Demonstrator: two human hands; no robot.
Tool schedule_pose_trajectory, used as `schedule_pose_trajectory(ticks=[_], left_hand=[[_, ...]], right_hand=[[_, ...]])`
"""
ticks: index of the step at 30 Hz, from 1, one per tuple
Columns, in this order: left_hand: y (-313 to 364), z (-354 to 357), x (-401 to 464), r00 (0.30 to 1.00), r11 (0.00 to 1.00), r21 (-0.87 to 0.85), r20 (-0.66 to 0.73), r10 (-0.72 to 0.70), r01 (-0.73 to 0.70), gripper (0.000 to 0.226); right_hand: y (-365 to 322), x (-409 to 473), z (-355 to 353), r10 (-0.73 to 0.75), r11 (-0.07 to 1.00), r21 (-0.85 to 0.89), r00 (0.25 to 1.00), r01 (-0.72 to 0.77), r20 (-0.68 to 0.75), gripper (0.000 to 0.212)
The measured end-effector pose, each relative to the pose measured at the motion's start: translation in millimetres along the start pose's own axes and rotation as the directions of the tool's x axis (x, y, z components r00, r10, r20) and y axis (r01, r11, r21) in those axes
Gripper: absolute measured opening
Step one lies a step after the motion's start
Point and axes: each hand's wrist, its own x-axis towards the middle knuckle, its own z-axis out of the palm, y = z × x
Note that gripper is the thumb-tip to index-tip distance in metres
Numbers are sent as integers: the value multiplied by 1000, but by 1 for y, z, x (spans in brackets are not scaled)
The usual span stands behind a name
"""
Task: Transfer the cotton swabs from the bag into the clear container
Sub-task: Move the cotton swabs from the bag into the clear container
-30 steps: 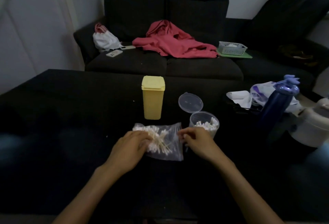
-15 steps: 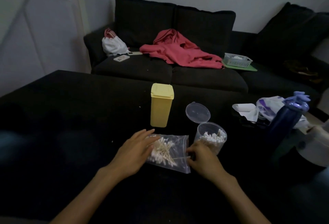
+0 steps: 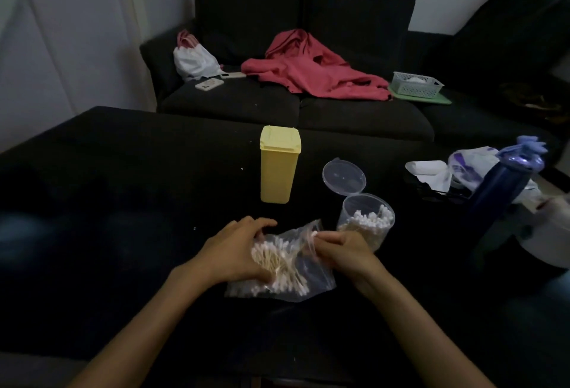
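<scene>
Dark table — hands gripping bag

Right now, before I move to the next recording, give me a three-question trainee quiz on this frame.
1. True or false: the clear container already holds cotton swabs and its lid is flipped open.
2. Which hand pinches the bag at its edge nearest the container? A) left hand B) right hand
3. Fill in: directly beyond the bag stands a closed ____ box.

Key: 1 true; 2 B; 3 yellow.
</scene>
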Motion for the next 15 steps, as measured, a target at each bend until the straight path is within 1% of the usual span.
schedule_pose_trajectory(ticks=[1, 3, 4, 6, 8, 10, 11, 12, 14, 15], left_hand=[[1, 0, 0, 1000, 999, 37, 5, -8, 8, 93], [0, 0, 1, 1000, 991, 135, 18, -4, 2, 91], [-1, 1, 1, 999, 986, 167, 32, 2, -7, 86], [-2, 4, 2, 996, 986, 168, 84, -3, -11, 77], [-2, 6, 2, 992, 993, 113, 119, -29, 16, 73], [-4, 6, 4, 988, 998, 12, 144, -60, 59, 70], [-5, 6, 5, 985, 996, -40, 160, -68, 76, 69], [-6, 6, 6, 981, 992, -87, 180, -74, 91, 67], [-7, 6, 6, 974, 974, -193, 214, -80, 122, 62], [-8, 6, 6, 974, 958, -256, 213, -78, 133, 60]], right_hand=[[2, 0, 2, -24, 999, -44, 1000, 24, 7, 18], [3, 2, 1, -82, 982, -174, 997, 78, -16, 28], [3, 5, -2, -100, 970, -225, 994, 88, -43, 28], [3, 10, -10, -80, 951, -303, 995, 57, -64, 22], [6, 12, -16, -4, 924, -384, 1000, 4, 1, 21], [12, 10, -14, 61, 881, -471, 997, -34, 42, 18], [14, 10, -10, 43, 858, -513, 999, -22, 29, 12], [16, 10, -6, -10, 839, -544, 1000, 7, -2, 11], [20, 12, 3, -128, 838, -540, 990, 75, -62, 21], [20, 14, 6, -147, 862, -499, 986, 86, -84, 28]])
